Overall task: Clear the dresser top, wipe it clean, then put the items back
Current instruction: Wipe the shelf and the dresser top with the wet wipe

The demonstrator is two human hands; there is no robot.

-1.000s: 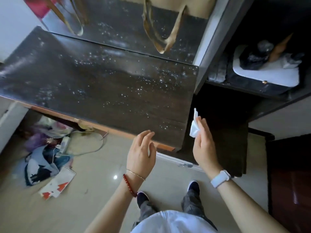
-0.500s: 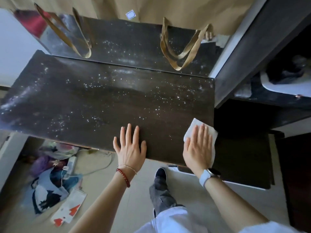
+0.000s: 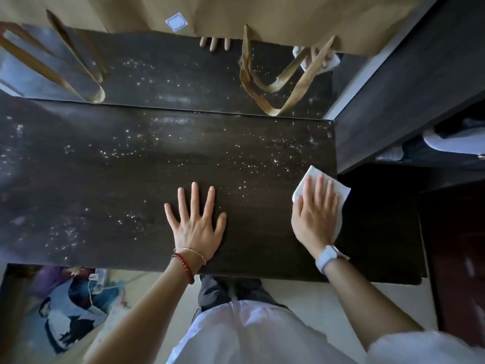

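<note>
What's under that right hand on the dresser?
A white wipe lies flat under the right hand, its corners showing past the fingers. The patch of dresser top beneath the wipe is covered.

a mirror (image 3: 183, 72) stands along the dresser's far edge, tan bag straps (image 3: 278, 85) hanging over it. a dark cabinet (image 3: 393, 101) rises at the right edge. clutter (image 3: 76, 308) lies on the pale floor (image 3: 315, 306) lower left.
</note>
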